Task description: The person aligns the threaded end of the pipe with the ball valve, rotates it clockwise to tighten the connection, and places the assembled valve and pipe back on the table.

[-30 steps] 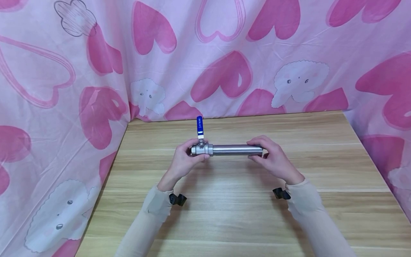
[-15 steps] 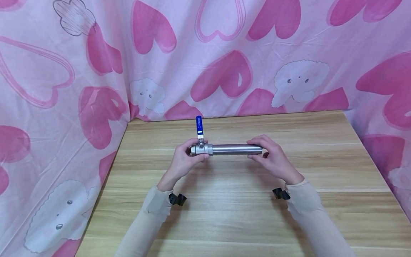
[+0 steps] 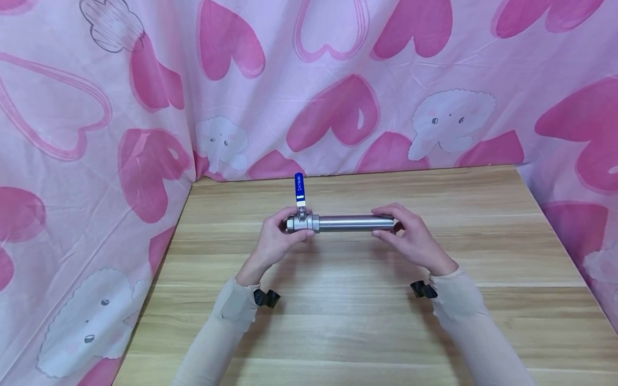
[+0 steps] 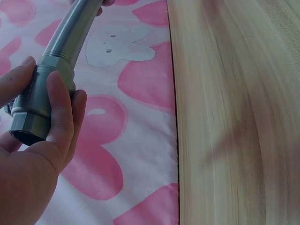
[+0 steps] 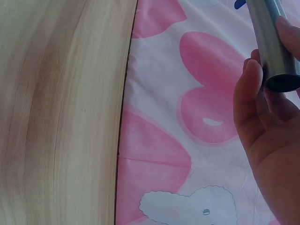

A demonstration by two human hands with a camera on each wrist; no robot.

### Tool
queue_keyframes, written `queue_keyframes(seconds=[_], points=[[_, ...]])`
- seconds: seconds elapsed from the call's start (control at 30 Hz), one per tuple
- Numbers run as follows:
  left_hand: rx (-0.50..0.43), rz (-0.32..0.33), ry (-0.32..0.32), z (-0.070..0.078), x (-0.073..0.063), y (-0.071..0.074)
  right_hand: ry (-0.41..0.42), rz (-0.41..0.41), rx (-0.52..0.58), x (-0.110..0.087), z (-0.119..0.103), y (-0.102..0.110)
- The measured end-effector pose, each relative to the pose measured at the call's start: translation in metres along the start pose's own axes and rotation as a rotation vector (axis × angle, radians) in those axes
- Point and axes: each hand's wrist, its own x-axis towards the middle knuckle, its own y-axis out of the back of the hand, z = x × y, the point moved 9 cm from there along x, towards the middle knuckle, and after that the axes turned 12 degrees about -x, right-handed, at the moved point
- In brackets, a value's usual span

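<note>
A steel ball valve [image 3: 303,222] with a blue lever handle [image 3: 300,186] is joined to a straight steel pipe [image 3: 356,223]. Together they lie level, left to right, in front of me. My left hand [image 3: 277,240] grips the valve body, thumb on the near side and fingers round the far side. In the left wrist view the hexagonal end of the valve [image 4: 32,125] faces the palm. My right hand [image 3: 414,237] holds the pipe's far right end between thumb and fingers. The open pipe mouth [image 5: 282,83] shows in the right wrist view. The lever points away from me.
Below the hands spreads a wood-grain table [image 3: 347,321]. A pink curtain [image 3: 333,107] with hearts and white cartoon animals hangs along the table's back and both sides. Small black devices are strapped at the left wrist [image 3: 267,298] and the right wrist [image 3: 424,290].
</note>
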Motion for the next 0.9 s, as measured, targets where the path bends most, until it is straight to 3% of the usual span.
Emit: queue_keyframes(seconds=[0.9], points=[[-0.002,-0.003,-0.009,0.0000,-0.0007,-0.0006,-0.075,-0.037,0.015,-0.0015,0.0080,-0.0018]])
